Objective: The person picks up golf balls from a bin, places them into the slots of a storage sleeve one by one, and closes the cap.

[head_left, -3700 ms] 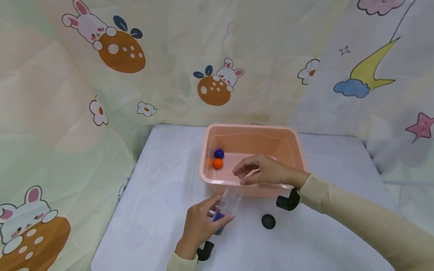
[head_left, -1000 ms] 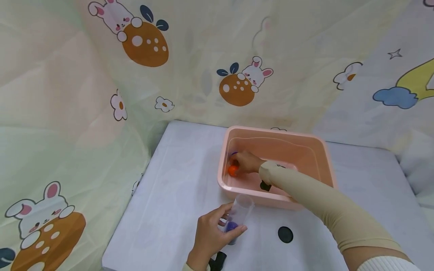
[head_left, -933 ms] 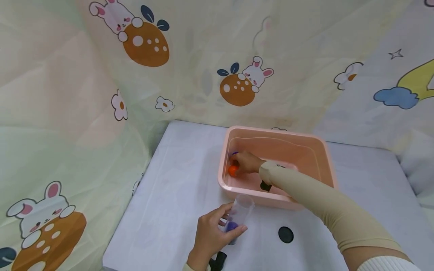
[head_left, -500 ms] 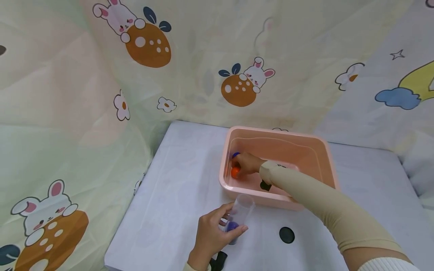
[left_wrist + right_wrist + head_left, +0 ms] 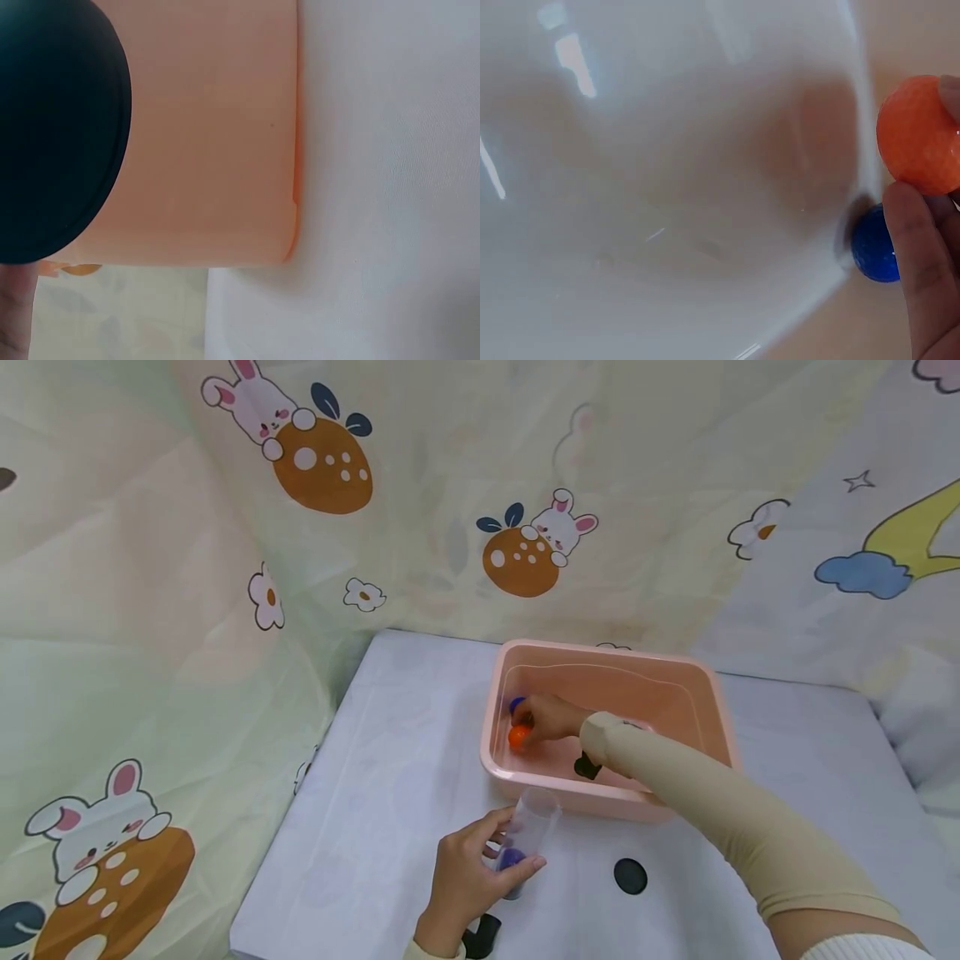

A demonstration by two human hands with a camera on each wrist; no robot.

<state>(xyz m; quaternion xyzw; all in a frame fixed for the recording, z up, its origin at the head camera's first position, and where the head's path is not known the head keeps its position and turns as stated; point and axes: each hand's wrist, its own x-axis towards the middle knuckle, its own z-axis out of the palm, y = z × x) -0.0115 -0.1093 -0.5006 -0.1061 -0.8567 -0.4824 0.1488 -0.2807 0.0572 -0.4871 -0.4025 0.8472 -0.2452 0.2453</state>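
My left hand (image 5: 468,872) grips a clear plastic tube (image 5: 538,822) in front of the bin, its open mouth tilted up and away. Low inside the tube lies a blue ball (image 5: 512,857). In the left wrist view, a dark round end (image 5: 56,127) fills the left side. My right hand (image 5: 557,717) reaches into the pink bin (image 5: 600,795), at its left end. Thumb and fingers pinch an orange ball (image 5: 915,135) there, as the right wrist view shows. Another blue ball (image 5: 872,244) sits by the bin's wall, partly hidden behind a finger.
A black disc (image 5: 630,876) lies on the white-covered table (image 5: 360,793), right of the tube. Black camera mounts (image 5: 482,937) are worn at both wrists. Printed cloth (image 5: 420,460) hangs behind the table and at its left.
Since the earliest frame, my right hand has moved from above the bin's front rim down to the orange ball. My left hand keeps hold of the tube. The head view has shifted.
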